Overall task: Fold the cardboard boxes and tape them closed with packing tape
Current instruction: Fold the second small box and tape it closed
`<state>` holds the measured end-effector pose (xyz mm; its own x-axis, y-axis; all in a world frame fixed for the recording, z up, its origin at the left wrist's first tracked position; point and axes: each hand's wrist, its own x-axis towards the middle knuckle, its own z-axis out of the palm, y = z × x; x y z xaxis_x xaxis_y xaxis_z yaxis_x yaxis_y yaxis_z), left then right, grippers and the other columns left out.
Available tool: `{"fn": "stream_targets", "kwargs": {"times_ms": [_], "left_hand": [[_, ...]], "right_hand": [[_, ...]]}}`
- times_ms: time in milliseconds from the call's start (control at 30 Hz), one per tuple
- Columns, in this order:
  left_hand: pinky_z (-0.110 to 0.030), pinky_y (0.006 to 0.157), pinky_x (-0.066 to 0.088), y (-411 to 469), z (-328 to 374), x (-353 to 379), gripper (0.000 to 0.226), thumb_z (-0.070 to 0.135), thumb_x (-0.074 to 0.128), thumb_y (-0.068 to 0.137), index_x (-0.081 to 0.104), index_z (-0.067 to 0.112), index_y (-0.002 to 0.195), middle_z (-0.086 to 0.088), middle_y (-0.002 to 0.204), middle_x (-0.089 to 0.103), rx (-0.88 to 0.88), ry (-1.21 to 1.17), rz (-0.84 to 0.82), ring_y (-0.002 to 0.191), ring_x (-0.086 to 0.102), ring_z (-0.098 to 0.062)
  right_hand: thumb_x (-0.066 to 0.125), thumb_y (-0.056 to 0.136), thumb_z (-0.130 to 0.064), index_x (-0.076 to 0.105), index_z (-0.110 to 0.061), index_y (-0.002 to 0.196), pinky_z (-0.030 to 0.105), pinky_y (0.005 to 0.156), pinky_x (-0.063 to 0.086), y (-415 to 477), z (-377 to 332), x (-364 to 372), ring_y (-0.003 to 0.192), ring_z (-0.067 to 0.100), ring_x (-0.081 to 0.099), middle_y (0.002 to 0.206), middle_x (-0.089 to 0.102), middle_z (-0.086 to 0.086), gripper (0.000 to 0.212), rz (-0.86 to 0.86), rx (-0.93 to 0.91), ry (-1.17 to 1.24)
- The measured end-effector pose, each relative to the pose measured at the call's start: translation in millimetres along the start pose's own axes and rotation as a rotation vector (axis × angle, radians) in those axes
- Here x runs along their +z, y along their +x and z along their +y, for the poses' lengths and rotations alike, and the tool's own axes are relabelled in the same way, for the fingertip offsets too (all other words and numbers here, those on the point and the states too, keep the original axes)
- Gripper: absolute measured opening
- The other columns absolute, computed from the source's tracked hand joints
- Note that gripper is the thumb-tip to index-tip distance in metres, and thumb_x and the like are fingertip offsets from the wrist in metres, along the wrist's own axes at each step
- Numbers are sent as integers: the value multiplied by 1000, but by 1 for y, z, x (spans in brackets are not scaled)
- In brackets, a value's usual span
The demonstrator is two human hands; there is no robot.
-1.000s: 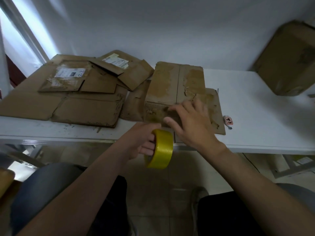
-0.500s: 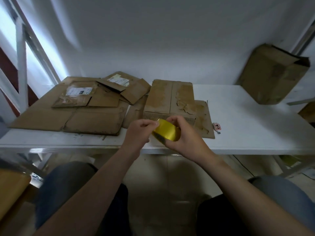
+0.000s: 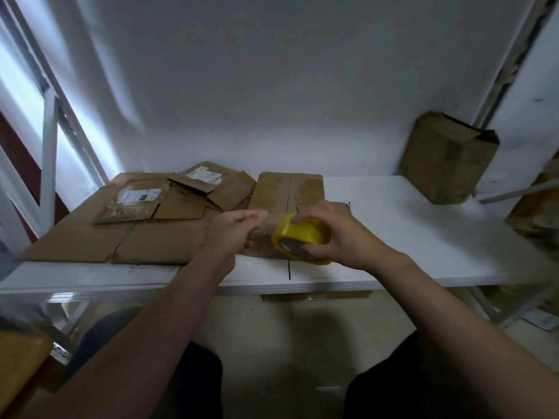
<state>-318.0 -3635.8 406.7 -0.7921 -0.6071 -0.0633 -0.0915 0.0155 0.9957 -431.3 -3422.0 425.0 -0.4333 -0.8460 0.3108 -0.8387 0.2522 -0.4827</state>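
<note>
My right hand (image 3: 335, 234) grips a yellow roll of packing tape (image 3: 299, 237) just above the near end of a flattened brown cardboard box (image 3: 287, 189) on the white table (image 3: 408, 237). My left hand (image 3: 236, 231) is to the left of the roll, its fingers curled and pinched together as if on the tape's free end; the strip itself is too faint to see. The near edge of the box is hidden behind both hands.
Several flattened cardboard sheets and boxes (image 3: 145, 225) cover the table's left half. An assembled brown box (image 3: 447, 158) stands at the back right by the wall. More cardboard (image 3: 535, 213) shows at the right edge. A window frame (image 3: 51, 140) rises on the left.
The roll passed from my left hand to my right hand. Both hands rose from below the table edge to over the box. My left hand has drawn away leftward from the roll.
</note>
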Motion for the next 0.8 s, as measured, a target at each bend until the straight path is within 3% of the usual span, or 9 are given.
{"fn": "stream_targets", "kwargs": {"times_ms": [167, 300, 433, 533, 800], "left_hand": [[-19, 46, 44, 12, 0, -4, 13, 32, 77, 90, 76, 22, 98, 7, 65, 67, -27, -24, 94, 58, 54, -8], [-27, 55, 39, 33, -14, -23, 15, 29, 79, 89, 77, 14, 85, -2, 67, 63, -73, -86, 176, 60, 48, -15], [-29, 59, 42, 49, -28, -31, 27, 36, 80, 86, 79, 15, 102, 3, 65, 66, -87, -34, 169, 64, 50, -18], [-27, 55, 40, 55, -35, -24, 22, 32, 76, 91, 78, 16, 105, 1, 67, 62, -62, -31, 174, 61, 47, -16], [-25, 55, 38, 74, -66, -27, 22, 33, 74, 92, 78, 16, 106, 1, 86, 62, -66, -25, 206, 63, 47, -12]], "right_hand": [[75, 87, -45, 66, -40, 129, 28, 89, 50, -8, 28, -22, 105, 8, 54, 122, 60, -12, 43, -98, -5, -149], [75, 86, -49, 69, -44, 123, 30, 80, 51, -20, 58, -38, 95, 14, 59, 111, 66, -8, 39, -105, 66, -244], [78, 84, -48, 71, -44, 121, 28, 77, 49, -23, 81, -41, 90, 14, 58, 105, 64, -9, 38, -93, 75, -251], [76, 85, -50, 70, -47, 121, 28, 75, 49, -15, 88, -40, 88, 14, 57, 101, 62, -10, 37, -108, 79, -266], [73, 86, -46, 69, -47, 122, 35, 87, 57, 3, 101, -34, 98, 16, 63, 120, 69, -8, 37, -244, 176, -269]]}}
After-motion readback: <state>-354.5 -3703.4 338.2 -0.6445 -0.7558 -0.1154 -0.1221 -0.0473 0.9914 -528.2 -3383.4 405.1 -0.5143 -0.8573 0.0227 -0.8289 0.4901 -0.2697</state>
